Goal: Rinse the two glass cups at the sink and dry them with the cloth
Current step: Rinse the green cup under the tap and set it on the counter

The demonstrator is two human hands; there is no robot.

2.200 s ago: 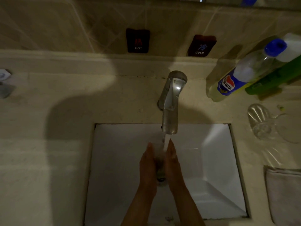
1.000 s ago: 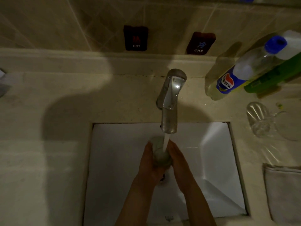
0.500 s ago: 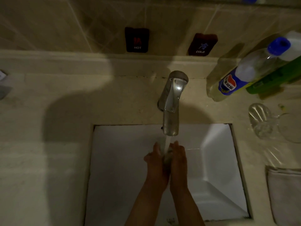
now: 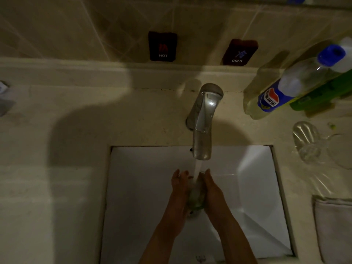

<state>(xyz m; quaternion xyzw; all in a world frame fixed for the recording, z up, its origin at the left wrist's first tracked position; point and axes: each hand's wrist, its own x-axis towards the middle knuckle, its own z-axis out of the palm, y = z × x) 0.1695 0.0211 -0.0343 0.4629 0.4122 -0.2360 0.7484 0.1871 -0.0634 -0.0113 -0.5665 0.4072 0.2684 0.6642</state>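
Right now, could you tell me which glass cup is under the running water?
The glass cup between both hands over the sink; the other cup sits on the counter, right.

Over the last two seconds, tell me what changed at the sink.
Both hands, left hand and right hand, kept turning the glass cup under the stream, tilting it up, then back between the palms. Unchanged: faucet running, second cup and cloth on the counter.
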